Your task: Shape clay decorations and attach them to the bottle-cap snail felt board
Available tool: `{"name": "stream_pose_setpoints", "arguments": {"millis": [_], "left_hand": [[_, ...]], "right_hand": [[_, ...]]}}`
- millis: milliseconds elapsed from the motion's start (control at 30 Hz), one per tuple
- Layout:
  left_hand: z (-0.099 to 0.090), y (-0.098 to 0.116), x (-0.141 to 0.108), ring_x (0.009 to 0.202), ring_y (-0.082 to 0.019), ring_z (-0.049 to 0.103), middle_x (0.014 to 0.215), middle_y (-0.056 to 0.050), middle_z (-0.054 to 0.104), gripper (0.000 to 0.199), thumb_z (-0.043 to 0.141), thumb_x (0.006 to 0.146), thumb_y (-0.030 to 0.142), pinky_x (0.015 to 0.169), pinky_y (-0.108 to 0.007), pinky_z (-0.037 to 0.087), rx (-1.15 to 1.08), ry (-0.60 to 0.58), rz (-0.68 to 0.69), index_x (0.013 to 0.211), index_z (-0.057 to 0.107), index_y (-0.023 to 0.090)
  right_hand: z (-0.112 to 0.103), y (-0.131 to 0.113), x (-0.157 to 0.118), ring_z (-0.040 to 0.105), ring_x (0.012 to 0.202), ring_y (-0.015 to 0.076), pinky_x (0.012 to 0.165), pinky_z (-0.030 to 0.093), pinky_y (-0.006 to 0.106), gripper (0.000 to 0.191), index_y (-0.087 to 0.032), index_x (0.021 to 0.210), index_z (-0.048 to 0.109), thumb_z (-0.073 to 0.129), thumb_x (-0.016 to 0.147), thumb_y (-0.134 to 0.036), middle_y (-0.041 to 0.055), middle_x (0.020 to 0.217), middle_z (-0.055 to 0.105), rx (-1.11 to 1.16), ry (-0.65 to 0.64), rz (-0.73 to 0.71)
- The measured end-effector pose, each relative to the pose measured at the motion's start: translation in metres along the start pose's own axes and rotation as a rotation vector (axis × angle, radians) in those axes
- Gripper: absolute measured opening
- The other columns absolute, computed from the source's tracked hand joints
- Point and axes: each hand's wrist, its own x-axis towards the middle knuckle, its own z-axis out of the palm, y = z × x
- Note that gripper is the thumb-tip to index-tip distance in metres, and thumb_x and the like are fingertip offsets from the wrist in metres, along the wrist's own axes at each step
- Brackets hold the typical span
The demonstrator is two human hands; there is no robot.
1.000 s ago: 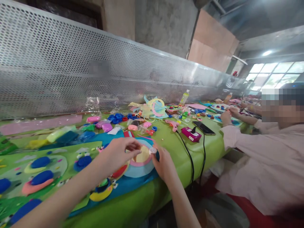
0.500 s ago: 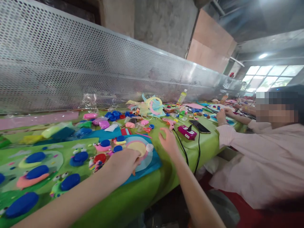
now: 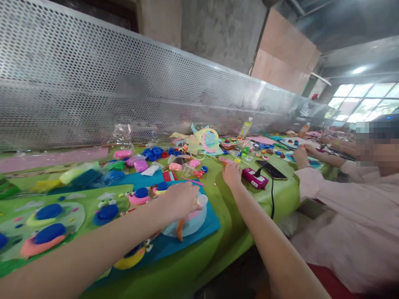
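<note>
My left hand [image 3: 183,200] is over a blue sheet [image 3: 209,220], its fingers curled together beside a small white cap-like piece [image 3: 202,200]. What the fingers hold, if anything, is hidden. Under them is a pale blue disc [image 3: 196,221], with an orange-brown curved piece [image 3: 180,229] near its front. My right hand [image 3: 232,174] is closed around the handle of a pink glue gun [image 3: 223,160] on the green tablecloth. Left of my hands are clay snails with blue bottle-cap shells, one of them pink [image 3: 139,195].
A magenta power strip [image 3: 254,178] and a black phone [image 3: 272,169] lie right of my right hand. Blue caps [image 3: 152,153], clay bags and paper scraps [image 3: 206,141] line the back, before a perforated metal panel [image 3: 174,91]. A co-worker's hand [image 3: 301,157] is at the right.
My right hand has moved forward from the air onto the glue gun and closed around its handle. My left hand has shifted over the disc, closer to the white piece. The view has turned slightly.
</note>
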Motion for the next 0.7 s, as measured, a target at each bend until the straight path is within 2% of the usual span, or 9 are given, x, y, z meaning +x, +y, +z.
{"name": "stream_pose_setpoints", "arguments": {"millis": [100, 233, 333, 400, 567, 700], "left_hand": [[0.011, 0.0, 0.024, 0.086, -0.021, 0.058, 0.095, -0.008, 0.06, 0.035, 0.064, 0.078, 0.041, 0.074, -0.037, 0.049, 0.062, -0.111, 0.034, 0.096, 0.058, 0.012], [0.014, 0.001, 0.029, 0.089, -0.021, 0.057, 0.097, -0.007, 0.059, 0.021, 0.062, 0.081, 0.028, 0.079, -0.039, 0.048, 0.093, -0.119, 0.025, 0.094, 0.058, 0.011], [0.001, 0.002, 0.015, 0.093, -0.023, 0.057, 0.1, -0.009, 0.06, 0.023, 0.059, 0.081, 0.019, 0.079, -0.035, 0.045, 0.038, -0.034, 0.021, 0.103, 0.057, 0.013], [-0.012, 0.002, 0.002, 0.09, -0.023, 0.058, 0.098, -0.008, 0.061, 0.025, 0.056, 0.081, 0.02, 0.075, -0.031, 0.044, -0.018, 0.03, 0.024, 0.106, 0.056, 0.016], [-0.037, -0.005, -0.04, 0.08, -0.017, 0.055, 0.092, 0.0, 0.061, 0.026, 0.054, 0.082, 0.04, 0.068, -0.026, 0.041, -0.154, 0.191, 0.03, 0.104, 0.058, 0.025], [-0.049, -0.028, -0.07, 0.073, -0.017, 0.052, 0.084, -0.001, 0.059, 0.031, 0.058, 0.076, 0.049, 0.064, -0.026, 0.039, -0.192, 0.426, -0.023, 0.093, 0.061, 0.024]], "right_hand": [[-0.001, 0.0, 0.005, 0.049, 0.105, 0.0238, 0.09, 0.041, 0.042, 0.034, -0.01, 0.118, 0.049, 0.052, 0.092, -0.031, 0.0118, 0.116, 0.048, -0.014, 0.04, 0.04], [0.0, 0.002, 0.011, 0.05, 0.104, 0.0234, 0.089, 0.043, 0.042, 0.032, -0.009, 0.117, 0.05, 0.054, 0.092, -0.029, 0.0116, 0.115, 0.049, -0.01, 0.022, 0.063], [0.0, 0.004, 0.013, 0.05, 0.104, 0.0233, 0.088, 0.044, 0.042, 0.032, -0.01, 0.118, 0.05, 0.054, 0.091, -0.027, 0.0112, 0.115, 0.05, 0.027, -0.009, 0.057], [-0.001, 0.006, 0.012, 0.052, 0.102, 0.0224, 0.087, 0.045, 0.041, 0.031, -0.011, 0.118, 0.049, 0.054, 0.092, -0.027, 0.0105, 0.114, 0.051, 0.073, -0.034, 0.045], [-0.004, 0.007, 0.008, 0.051, 0.103, 0.0225, 0.088, 0.045, 0.041, 0.031, -0.013, 0.119, 0.049, 0.053, 0.092, -0.029, 0.01, 0.116, 0.05, 0.202, -0.054, 0.011], [-0.004, 0.003, 0.006, 0.049, 0.106, 0.0242, 0.091, 0.042, 0.046, 0.032, -0.012, 0.119, 0.049, 0.055, 0.091, -0.024, 0.0103, 0.117, 0.049, 0.269, -0.071, 0.073]]}}
